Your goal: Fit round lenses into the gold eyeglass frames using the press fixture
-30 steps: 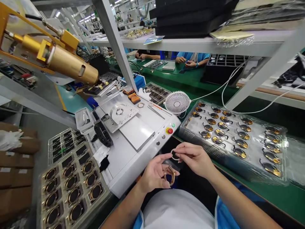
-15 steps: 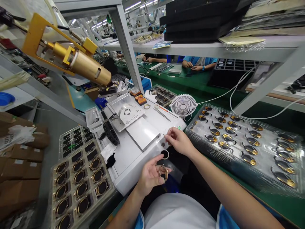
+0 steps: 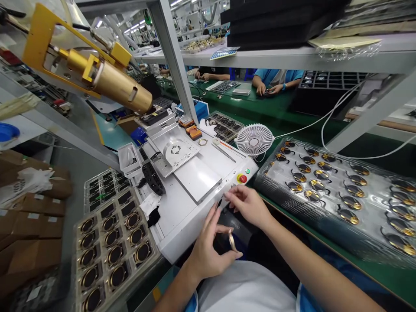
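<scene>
and we're right at the front edge of the white machine console (image 3: 182, 229), both hands working close together over it. the left hand (image 3: 209, 247) has a copper-coloured ring (image 3: 232, 241) turned edge-on, pinched low between thumb and fingers, clear of everything around it. up above, the right hand (image 3: 249, 208) brings thumb and fingertips together around a thin dark sliver (image 3: 220, 203), maybe a second ring seen edge-on, though it's too small to call, and i cannot tell whether it's truly gripped. the way to do this well looks like light fingertip pressure and loose wrists, so a thin ring doesn't bend or pick up marks, with the pieces kept over the bare console and away from the loaded trays. to the right sits a clear blister tray (image 3: 264, 184) packed with gold-and-black parts (image 3: 350, 202), and a red emergency stop button (image 3: 242, 178) sits just above the right hand. past that, a white desk fan (image 3: 254, 139), tweezers (image 3: 223, 152) and a small loose ring (image 3: 203, 141) on the console. across the green surface (image 3: 269, 104), a co-worker's hands (image 3: 269, 89) are busy with their own work
</scene>
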A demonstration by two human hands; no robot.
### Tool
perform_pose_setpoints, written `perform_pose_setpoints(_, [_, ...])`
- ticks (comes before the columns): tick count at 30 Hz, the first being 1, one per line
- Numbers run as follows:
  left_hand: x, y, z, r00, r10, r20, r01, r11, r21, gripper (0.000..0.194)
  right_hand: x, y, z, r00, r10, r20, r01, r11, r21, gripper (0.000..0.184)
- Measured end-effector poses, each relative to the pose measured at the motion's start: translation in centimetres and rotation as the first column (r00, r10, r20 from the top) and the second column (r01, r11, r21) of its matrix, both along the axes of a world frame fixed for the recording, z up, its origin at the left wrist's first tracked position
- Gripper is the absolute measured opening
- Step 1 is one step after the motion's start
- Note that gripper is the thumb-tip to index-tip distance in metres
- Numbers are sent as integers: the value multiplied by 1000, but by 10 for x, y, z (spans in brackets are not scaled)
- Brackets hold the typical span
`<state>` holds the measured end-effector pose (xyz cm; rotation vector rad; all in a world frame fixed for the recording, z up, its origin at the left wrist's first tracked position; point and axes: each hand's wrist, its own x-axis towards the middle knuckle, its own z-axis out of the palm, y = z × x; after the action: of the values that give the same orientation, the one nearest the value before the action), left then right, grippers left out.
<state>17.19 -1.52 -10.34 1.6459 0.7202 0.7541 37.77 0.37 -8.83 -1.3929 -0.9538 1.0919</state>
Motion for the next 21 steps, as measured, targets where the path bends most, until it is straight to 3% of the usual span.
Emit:
perform_pose_setpoints(3, [17,-2,-1,998,-11,-59,14,998,53,95,-10,-26,-6,982,-8,-191,18,999,48,50])
perform_pose_setpoints(8, [30,0,-1,989,-145,-13,145,988,44,92,1,-34,-4,933,-72,-353,65,997,-30,48])
perform_pose_setpoints(14, [24,7,2,979,-194,65,194,981,-1,94,11,-38,-3,943,-77,-325,65,997,-47,43])
perform_pose_setpoints(17, [24,7,2,976,-218,15,217,974,69,92,9,-39,-4,940,-89,-328,78,996,-47,43])
perform_pose_setpoints(21, [25,6,-1,979,-183,-87,195,967,165,81,11,-41,-6,916,-14,-402,5,1000,-23,39])
